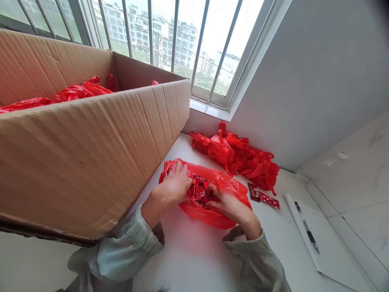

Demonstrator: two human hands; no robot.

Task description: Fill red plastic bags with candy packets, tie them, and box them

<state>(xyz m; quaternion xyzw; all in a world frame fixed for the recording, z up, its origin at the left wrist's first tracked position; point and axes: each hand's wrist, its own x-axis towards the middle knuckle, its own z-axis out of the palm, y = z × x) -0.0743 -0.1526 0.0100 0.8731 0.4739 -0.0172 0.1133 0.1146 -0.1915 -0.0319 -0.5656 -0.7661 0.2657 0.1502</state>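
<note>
A red plastic bag (209, 217) lies open on the white table (194, 255) in front of me, with small red printed packets (202, 190) inside it. My left hand (174, 186) rests on the bag's left side, fingers curled over its edge. On the right, my right hand (226, 202) has its fingers pinched on the packets in the bag's mouth. Two small red packets (263, 196) lie loose on the table just right of the bag.
A large open cardboard box (91, 150) with red bags (73, 92) inside stands at the left. A heap of filled red bags (240, 156) sits by the wall under the window. White paper (328, 247) with a pen (306, 227) lies at the right.
</note>
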